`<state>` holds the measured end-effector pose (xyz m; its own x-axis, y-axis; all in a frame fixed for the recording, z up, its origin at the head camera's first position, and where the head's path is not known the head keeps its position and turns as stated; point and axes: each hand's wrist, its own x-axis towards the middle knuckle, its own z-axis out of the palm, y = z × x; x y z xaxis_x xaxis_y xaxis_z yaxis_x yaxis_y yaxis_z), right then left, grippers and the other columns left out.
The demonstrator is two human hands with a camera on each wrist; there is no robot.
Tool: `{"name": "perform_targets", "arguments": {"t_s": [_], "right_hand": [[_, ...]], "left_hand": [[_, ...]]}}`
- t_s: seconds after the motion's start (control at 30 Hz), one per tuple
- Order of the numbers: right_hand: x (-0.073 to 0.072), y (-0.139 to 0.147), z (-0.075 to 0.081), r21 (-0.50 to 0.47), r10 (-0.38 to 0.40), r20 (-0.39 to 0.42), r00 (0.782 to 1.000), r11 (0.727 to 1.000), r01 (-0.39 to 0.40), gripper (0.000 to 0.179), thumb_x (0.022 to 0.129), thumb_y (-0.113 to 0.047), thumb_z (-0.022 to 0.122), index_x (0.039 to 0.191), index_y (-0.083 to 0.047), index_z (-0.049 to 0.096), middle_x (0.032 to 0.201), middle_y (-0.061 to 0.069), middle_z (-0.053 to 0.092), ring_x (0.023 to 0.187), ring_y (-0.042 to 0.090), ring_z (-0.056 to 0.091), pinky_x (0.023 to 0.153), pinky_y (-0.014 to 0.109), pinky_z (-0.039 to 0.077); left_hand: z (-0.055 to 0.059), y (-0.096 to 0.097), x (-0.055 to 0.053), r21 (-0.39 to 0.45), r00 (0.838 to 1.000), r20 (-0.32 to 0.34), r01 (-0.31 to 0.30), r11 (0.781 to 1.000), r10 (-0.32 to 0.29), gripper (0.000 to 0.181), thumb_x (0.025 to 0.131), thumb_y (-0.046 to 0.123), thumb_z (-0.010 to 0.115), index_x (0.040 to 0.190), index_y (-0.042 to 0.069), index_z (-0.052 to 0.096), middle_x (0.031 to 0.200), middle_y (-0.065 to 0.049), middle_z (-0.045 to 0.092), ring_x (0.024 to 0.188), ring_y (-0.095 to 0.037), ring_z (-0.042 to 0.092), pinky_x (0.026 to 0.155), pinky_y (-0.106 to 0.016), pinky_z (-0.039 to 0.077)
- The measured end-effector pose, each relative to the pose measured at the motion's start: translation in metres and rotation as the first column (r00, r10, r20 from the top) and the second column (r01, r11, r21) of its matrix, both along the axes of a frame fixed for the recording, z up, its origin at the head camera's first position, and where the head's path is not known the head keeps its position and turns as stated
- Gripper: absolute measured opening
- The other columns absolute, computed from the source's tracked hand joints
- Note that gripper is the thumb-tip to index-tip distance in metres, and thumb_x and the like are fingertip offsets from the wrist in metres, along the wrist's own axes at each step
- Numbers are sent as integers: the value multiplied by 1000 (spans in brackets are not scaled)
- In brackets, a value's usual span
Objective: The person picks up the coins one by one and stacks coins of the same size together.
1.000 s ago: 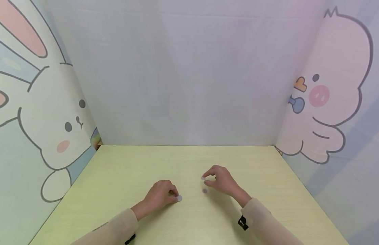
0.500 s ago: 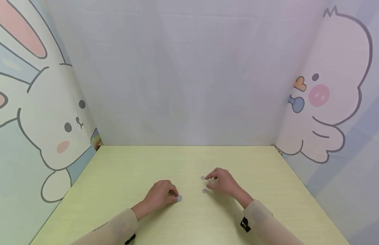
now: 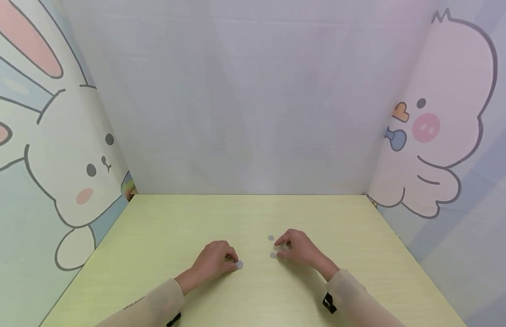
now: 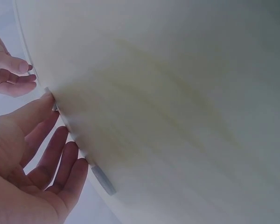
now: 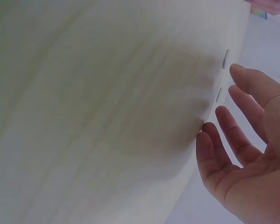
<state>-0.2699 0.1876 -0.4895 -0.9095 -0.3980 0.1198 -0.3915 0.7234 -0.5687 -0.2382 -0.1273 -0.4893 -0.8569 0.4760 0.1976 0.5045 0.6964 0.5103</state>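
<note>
In the head view, my left hand [image 3: 215, 260] pinches the edge of a small flat grey disc [image 3: 240, 264] between thumb and index finger, low at the table top. The left wrist view shows another grey disc [image 4: 103, 181] on the table beside the little finger; the hand hides it from the head view. My right hand [image 3: 300, 248] holds nothing, its fingers loosely bent and apart. Just left of its fingertips lie two grey discs, a far one [image 3: 271, 237] and a near one [image 3: 273, 255], the thumb right by the near one.
The pale yellow table [image 3: 195, 213] carries the discs and both hands. A plain light curtain [image 3: 253, 100] closes off the back edge. Side panels with a cartoon rabbit [image 3: 73, 172] and a cartoon chick [image 3: 444, 136] stand left and right.
My right fingertips have left the far disc and drawn back a little right and nearer. Both discs there stay on the table. The left hand has kept still at its disc.
</note>
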Motion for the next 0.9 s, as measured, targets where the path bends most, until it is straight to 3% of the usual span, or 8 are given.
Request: {"name": "perform_targets", "arguments": {"t_s": [0.53, 0.9], "right_hand": [[9, -1, 0, -13, 27, -18, 999, 1000, -27, 18, 82, -14, 91, 99, -18, 85, 102, -3, 67, 93, 19, 57, 79, 30, 44], [7, -1, -4, 36, 36, -43, 998, 999, -35, 15, 84, -17, 91, 97, -21, 84, 102, -7, 64, 98, 19, 56, 85, 38, 45]], "left_hand": [[0, 0, 1, 6, 1000, 10, 6, 1000, -6, 11, 84, 22, 93, 86, 18, 83, 85, 9, 70, 81, -11, 62, 75, -29, 51], [3, 1, 3, 15, 1000, 11, -2, 1000, 2, 12, 84, 25, 92, 85, 18, 82, 84, 8, 69, 81, -12, 62, 75, -30, 50]]}}
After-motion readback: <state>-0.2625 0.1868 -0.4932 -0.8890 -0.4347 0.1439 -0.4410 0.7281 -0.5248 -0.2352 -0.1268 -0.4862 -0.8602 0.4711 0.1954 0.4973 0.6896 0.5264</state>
